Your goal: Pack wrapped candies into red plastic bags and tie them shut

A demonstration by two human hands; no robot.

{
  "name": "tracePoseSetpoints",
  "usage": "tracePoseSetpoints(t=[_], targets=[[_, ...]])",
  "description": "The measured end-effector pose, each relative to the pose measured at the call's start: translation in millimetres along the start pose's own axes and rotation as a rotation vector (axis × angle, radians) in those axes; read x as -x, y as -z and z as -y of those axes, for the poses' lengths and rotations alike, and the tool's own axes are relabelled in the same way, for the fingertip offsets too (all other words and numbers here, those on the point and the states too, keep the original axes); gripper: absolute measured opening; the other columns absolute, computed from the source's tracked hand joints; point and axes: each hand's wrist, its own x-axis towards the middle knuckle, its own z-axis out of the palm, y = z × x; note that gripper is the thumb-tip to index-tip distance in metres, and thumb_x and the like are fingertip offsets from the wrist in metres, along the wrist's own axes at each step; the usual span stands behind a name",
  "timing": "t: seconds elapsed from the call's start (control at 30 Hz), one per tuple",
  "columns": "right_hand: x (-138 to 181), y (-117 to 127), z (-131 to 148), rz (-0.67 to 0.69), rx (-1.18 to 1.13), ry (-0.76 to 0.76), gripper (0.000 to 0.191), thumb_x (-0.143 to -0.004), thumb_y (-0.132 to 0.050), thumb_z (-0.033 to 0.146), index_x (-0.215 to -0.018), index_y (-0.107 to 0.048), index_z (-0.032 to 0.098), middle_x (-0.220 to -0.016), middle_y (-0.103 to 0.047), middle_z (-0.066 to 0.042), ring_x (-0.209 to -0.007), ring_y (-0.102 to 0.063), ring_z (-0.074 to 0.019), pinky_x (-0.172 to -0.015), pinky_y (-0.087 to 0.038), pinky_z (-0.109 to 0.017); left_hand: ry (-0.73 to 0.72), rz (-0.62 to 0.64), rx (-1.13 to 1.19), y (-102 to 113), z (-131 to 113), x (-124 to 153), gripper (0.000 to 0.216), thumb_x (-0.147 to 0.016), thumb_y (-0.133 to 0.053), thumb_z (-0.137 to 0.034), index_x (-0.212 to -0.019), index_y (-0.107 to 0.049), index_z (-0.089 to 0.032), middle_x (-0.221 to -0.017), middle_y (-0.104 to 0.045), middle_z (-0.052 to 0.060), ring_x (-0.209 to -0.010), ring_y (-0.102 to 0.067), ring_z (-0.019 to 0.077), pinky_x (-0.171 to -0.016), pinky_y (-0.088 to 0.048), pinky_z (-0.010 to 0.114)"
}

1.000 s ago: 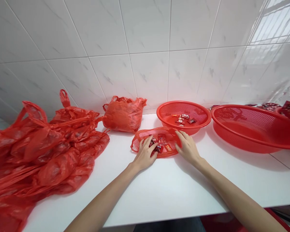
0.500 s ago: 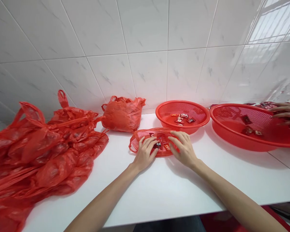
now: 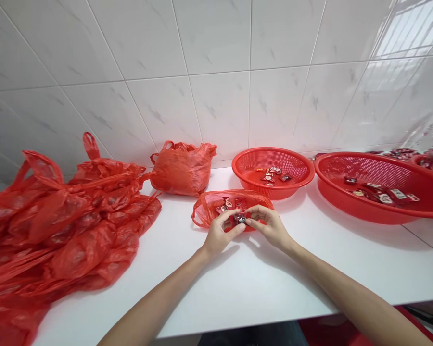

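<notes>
A small dark wrapped candy (image 3: 239, 219) is held between the fingertips of both hands, just over the near rim of an open red plastic bag (image 3: 205, 199). My left hand (image 3: 220, 231) grips its left side with thumb and fingers. From the right, my right hand (image 3: 269, 226) pinches the candy's other end. More red wrapped candies (image 3: 226, 204) lie inside the bag, partly hidden behind my fingers.
Behind my hands a round red basket (image 3: 274, 192) holds several candies. A larger red basket (image 3: 368, 214) with candies stands at right. A full red bag (image 3: 182, 170) sits against the tiled wall, and a heap of red bags (image 3: 82, 235) covers the left side.
My hands have come together over the bag, and a dark candy is now lifted between them. Another person's hand has left the right basket, where more candies now lie.
</notes>
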Motion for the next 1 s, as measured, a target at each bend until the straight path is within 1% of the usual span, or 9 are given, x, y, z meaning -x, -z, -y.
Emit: tracePoseSetpoints(t=[0.07, 0.17, 0.37, 0.5, 0.7, 0.8, 0.9, 0.97, 1.0], targets=[[0, 0, 1, 0.0, -0.004, 0.003, 0.024, -0.083, -0.074, 0.041, -0.096, -0.071, 0.02, -0.08, -0.074, -0.004, -0.073, -0.067, -0.0188, -0.068, -0.053, -0.032, 0.098, 0.016, 0.104, -1, -1, -1, 0.038, -0.079, -0.076, -0.04, -0.109, -0.072, -0.016, -0.109, -0.077, 0.011, -0.102, -0.073, 0.0265, -0.092, -0.059, 0.04], [1, -2, 1, 0.005, -0.036, -0.002, 0.026, -0.081, -0.076, 0.043, -0.093, -0.07, 0.02, -0.078, -0.072, -0.003, -0.073, -0.066, -0.0185, -0.068, -0.052, -0.032, 0.163, 0.0, 0.192, -2, -3, -2, 0.037, -0.073, -0.083, -0.041, -0.1, -0.076, -0.016, -0.101, -0.079, 0.01, -0.096, -0.074, 0.0261, -0.089, -0.059, 0.04], [1, -3, 0, 0.013, -0.157, -0.037, 0.03, -0.079, -0.079, 0.045, -0.094, -0.07, 0.02, -0.081, -0.072, -0.003, -0.075, -0.067, -0.018, -0.072, -0.054, -0.032, 0.255, -0.051, 0.333, -3, -8, -2, 0.041, -0.064, -0.09, -0.041, -0.094, -0.078, -0.016, -0.092, -0.079, 0.007, -0.086, -0.073, 0.0217, -0.085, -0.059, 0.037], [1, -3, 0, 0.011, -0.182, -0.053, 0.033, -0.08, -0.079, 0.045, -0.099, -0.069, 0.02, -0.082, -0.072, -0.003, -0.078, -0.069, -0.0181, -0.076, -0.056, -0.033, 0.281, -0.066, 0.37, -4, -9, -1, 0.042, -0.064, -0.09, -0.043, -0.095, -0.078, -0.016, -0.093, -0.079, 0.007, -0.085, -0.072, 0.0203, -0.085, -0.058, 0.036], [1, -5, -6, 0.044, -0.248, -0.141, 0.039, -0.075, -0.082, 0.044, -0.102, -0.063, 0.022, -0.082, -0.07, -0.001, -0.071, -0.069, -0.0168, -0.073, -0.06, -0.034, 0.272, -0.092, 0.303, -4, -2, -2, 0.044, -0.069, -0.086, -0.04, -0.103, -0.075, -0.016, -0.107, -0.077, 0.009, -0.098, -0.071, 0.0229, -0.092, -0.057, 0.037], [0, -5, -10, 0.004, -0.237, -0.163, 0.042, -0.076, -0.08, 0.044, -0.107, -0.061, 0.022, -0.091, -0.072, -0.004, -0.078, -0.073, -0.0201, -0.08, -0.061, -0.038, 0.171, -0.142, 0.179, -3, 5, -3, 0.046, -0.074, -0.08, -0.036, -0.115, -0.068, -0.019, -0.122, -0.072, 0.01, -0.11, -0.069, 0.0249, -0.097, -0.056, 0.038], [-1, -3, -13, -0.044, -0.115, -0.16, 0.047, -0.078, -0.076, 0.041, -0.119, -0.059, 0.023, -0.114, -0.072, -0.01, -0.091, -0.075, -0.0239, -0.086, -0.061, -0.041, 0.07, -0.25, -0.021, 1, 12, -5, 0.043, -0.079, -0.071, -0.027, -0.121, -0.062, -0.021, -0.128, -0.068, 0.01, -0.116, -0.066, 0.0234, -0.102, -0.054, 0.039], [-1, 0, -12, -0.056, 0.019, -0.124, 0.043, -0.082, -0.07, 0.038, -0.121, -0.059, 0.022, -0.12, -0.07, -0.012, -0.086, -0.075, -0.0235, -0.08, -0.061, -0.041, 0.036, -0.289, -0.124, 6, 12, -6, 0.04, -0.081, -0.067, -0.023, -0.12, -0.061, -0.021, -0.126, -0.068, 0.01, -0.114, -0.066, 0.0227, -0.102, -0.054, 0.039], [-1, 1, -11, -0.064, 0.096, -0.082, 0.039, -0.084, -0.066, 0.036, -0.12, -0.06, 0.022, -0.118, -0.07, -0.012, -0.082, -0.074, -0.0225, -0.076, -0.061, -0.04, 0.017, -0.295, -0.166, 9, 12, -6, 0.038, -0.082, -0.065, -0.021, -0.119, -0.061, -0.021, -0.124, -0.068, 0.01, -0.113, -0.067, 0.0227, -0.101, -0.054, 0.04]])
